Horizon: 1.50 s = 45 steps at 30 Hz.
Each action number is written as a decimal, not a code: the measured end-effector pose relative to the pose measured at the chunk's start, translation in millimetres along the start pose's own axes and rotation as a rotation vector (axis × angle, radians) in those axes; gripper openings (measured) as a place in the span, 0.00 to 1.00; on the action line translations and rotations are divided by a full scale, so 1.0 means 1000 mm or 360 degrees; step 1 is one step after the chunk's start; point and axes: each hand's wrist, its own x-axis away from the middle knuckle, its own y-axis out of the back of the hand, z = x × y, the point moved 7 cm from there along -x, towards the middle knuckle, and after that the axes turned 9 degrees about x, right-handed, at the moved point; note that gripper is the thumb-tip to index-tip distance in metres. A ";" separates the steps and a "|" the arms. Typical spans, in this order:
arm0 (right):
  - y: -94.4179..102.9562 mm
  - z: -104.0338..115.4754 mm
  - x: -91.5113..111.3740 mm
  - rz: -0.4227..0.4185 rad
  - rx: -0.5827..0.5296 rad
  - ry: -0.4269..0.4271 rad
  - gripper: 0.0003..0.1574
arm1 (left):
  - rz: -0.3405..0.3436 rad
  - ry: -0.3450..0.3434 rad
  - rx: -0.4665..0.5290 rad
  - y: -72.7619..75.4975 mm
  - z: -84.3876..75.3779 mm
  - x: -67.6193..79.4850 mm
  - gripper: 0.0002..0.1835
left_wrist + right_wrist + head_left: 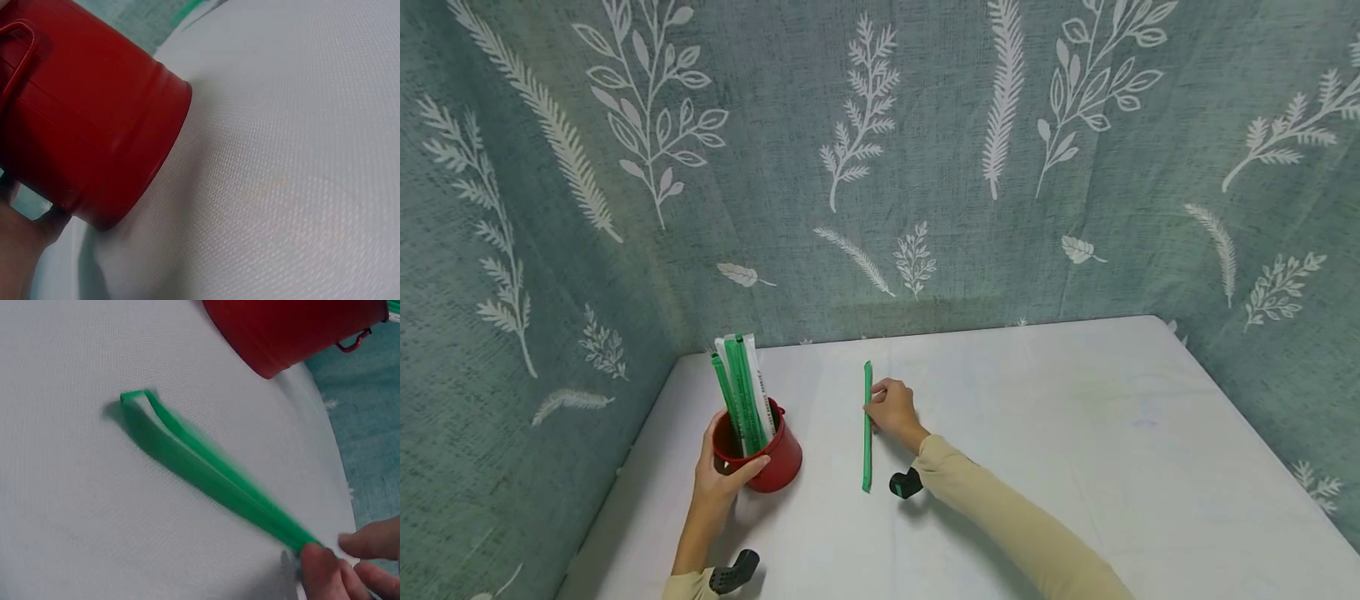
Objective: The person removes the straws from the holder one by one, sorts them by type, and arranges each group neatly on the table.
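My left hand (715,482) grips a small red metal bucket (783,460), its thumb by the near side of the rim and its fingers along the left side. In the left wrist view the red bucket (94,119) leans, its base close to the white cloth. Several long, narrow green and white packets (747,392) stand in it. To its right, my right hand (895,410) pinches a long, narrow green packet (867,458) near its middle. The right wrist view shows that green packet (200,469) with a thin white stripe, slightly blurred.
A white cloth (1075,433) covers the table. Green leaf-patterned fabric (940,150) hangs behind it and along both sides. Dark wrist devices sit at both cuffs, the right one (906,483) just below the right hand.
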 end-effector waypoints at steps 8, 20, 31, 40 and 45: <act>0.005 0.005 -0.005 -0.0031 0.0254 0.0134 0.16 | -0.0012 -0.0004 -0.0006 0.000 -0.002 -0.001 0.49; 0.023 0.048 -0.009 0.0057 0.0053 0.0267 0.13 | -0.0005 0.0011 -0.0001 -0.006 -0.004 -0.001 0.49; 0.019 0.097 -0.003 0.0206 -0.0177 0.0384 0.14 | -0.0019 -0.0014 0.0009 -0.001 0.000 0.001 0.50; 0.008 0.125 0.009 0.0311 -0.0229 0.0476 0.16 | -0.0035 0.0006 -0.0004 0.002 -0.002 0.003 0.50; 0.008 0.137 0.015 0.0304 -0.0190 0.0541 0.17 | -0.0020 -0.0008 0.0009 -0.001 -0.001 0.002 0.50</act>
